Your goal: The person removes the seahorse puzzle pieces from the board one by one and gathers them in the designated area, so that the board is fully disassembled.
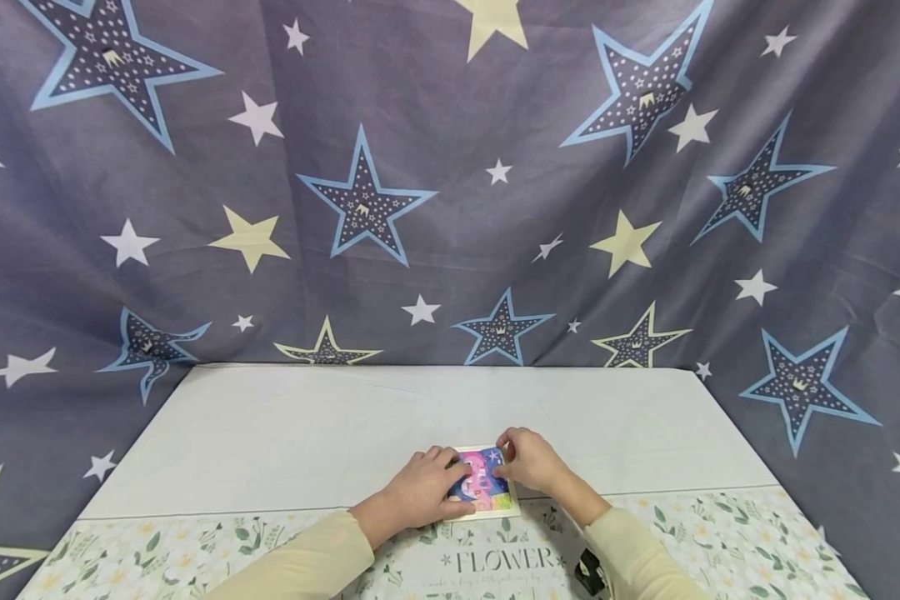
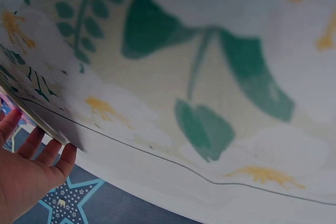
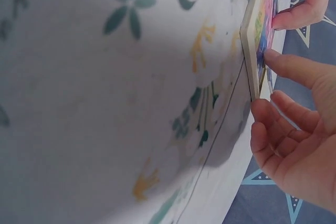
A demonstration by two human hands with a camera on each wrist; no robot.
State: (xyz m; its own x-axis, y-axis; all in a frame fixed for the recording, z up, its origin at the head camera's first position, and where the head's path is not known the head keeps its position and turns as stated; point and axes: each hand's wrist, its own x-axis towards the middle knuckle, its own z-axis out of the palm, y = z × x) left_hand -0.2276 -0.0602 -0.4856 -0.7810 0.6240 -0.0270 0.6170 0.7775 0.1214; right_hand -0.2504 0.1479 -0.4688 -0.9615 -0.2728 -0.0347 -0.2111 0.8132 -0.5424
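Note:
A small flat picture puzzle (image 1: 483, 482) in a pale frame lies on the table, showing a pink figure on blue. My left hand (image 1: 423, 487) holds its left side, with the thumb at the near edge and a finger on the picture. In the left wrist view, fingertips (image 2: 68, 150) rest along the board's edge. At the far right corner, my right hand (image 1: 531, 460) pinches a thin puzzle piece (image 3: 270, 78) between thumb and index finger, its edge tilted up from the board. The piece's face is mostly hidden by the fingers.
The table has a plain white far part (image 1: 307, 433) and a floral near part (image 1: 720, 533) with FLOWER lettering. A dark starry curtain (image 1: 450, 275) hangs behind and at both sides. Something black (image 1: 589, 572) sits by the right wrist.

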